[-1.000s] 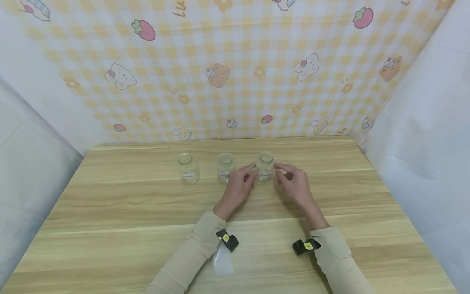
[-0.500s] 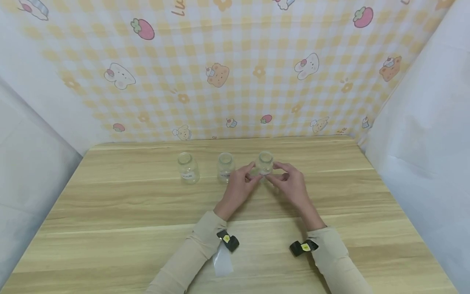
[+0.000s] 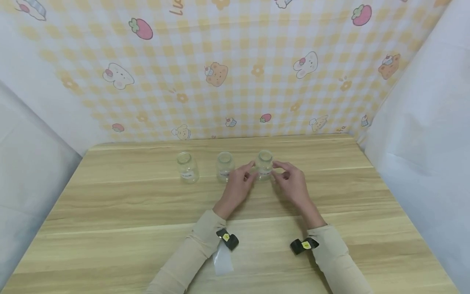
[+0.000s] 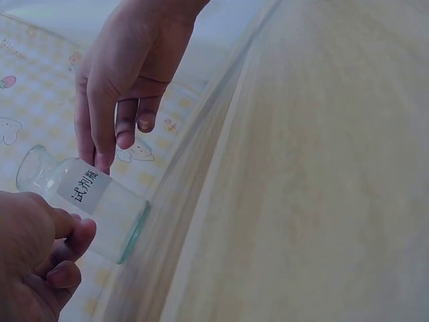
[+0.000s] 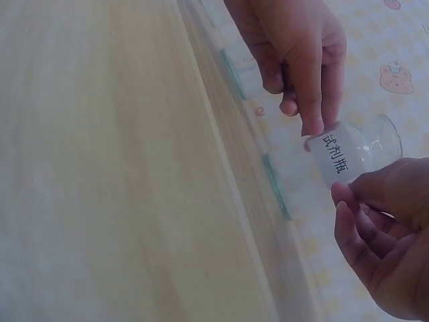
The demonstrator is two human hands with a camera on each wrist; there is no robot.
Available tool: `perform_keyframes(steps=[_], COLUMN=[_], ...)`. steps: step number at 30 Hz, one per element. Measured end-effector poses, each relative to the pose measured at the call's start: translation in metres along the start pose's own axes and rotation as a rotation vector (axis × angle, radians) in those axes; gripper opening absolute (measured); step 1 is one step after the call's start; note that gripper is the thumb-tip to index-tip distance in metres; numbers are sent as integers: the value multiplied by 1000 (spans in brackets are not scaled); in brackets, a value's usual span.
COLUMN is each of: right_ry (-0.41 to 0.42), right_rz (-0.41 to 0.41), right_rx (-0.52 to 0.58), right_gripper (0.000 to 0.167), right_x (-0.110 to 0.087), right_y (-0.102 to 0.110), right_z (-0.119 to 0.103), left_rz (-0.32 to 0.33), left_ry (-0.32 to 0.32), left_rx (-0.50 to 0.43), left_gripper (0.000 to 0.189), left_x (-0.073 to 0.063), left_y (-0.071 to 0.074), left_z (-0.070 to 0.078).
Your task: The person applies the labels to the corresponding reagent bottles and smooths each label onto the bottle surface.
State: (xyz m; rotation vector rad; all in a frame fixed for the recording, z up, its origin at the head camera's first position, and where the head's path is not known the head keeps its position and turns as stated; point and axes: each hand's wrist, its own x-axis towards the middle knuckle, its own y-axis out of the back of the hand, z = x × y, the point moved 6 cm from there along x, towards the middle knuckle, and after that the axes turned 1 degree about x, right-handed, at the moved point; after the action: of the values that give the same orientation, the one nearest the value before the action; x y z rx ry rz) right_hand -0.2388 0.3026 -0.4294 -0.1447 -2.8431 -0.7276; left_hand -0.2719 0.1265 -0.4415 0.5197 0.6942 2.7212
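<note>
A clear glass reagent bottle (image 3: 264, 162) stands upright at the right end of a row in the head view. Its white label (image 4: 84, 188) carries dark printed characters. My left hand (image 3: 238, 188) holds the bottle's left side, with the thumb at the label's left edge. From the right, my right hand (image 3: 293, 185) holds it with thumb at the label's other edge and index finger farther back. Both wrist views show the fingertips against the label and glass (image 5: 365, 149). The bottle's mouth is uncovered.
Two similar labelled bottles stand to the left, the middle one (image 3: 225, 161) partly behind my left hand, the other (image 3: 187, 165) farther left. A whitish translucent sheet (image 3: 222, 261) lies by my left sleeve. A checked cloth (image 3: 165, 81) hangs behind the wooden table (image 3: 128, 245).
Half a second ago both thumbs met over the middle of the label; now they have drawn apart to its two edges. The bottle stays in place.
</note>
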Motion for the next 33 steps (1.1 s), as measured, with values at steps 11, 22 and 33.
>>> perform_keyframes(steps=[11, 22, 33], right_ry=[-31, -25, -15], right_rz=[6, -7, 12], right_rx=[-35, -8, -24], right_gripper=[46, 46, 46], right_x=[0, -2, -1], right_y=[0, -2, -2], right_z=[-3, -1, -2], left_rz=[23, 36, 67], left_ry=[-31, -45, -35], left_rx=[22, 39, 60], left_gripper=[49, 51, 53], left_x=[0, -2, -2], left_y=[1, -1, 1], left_z=[5, 5, 6])
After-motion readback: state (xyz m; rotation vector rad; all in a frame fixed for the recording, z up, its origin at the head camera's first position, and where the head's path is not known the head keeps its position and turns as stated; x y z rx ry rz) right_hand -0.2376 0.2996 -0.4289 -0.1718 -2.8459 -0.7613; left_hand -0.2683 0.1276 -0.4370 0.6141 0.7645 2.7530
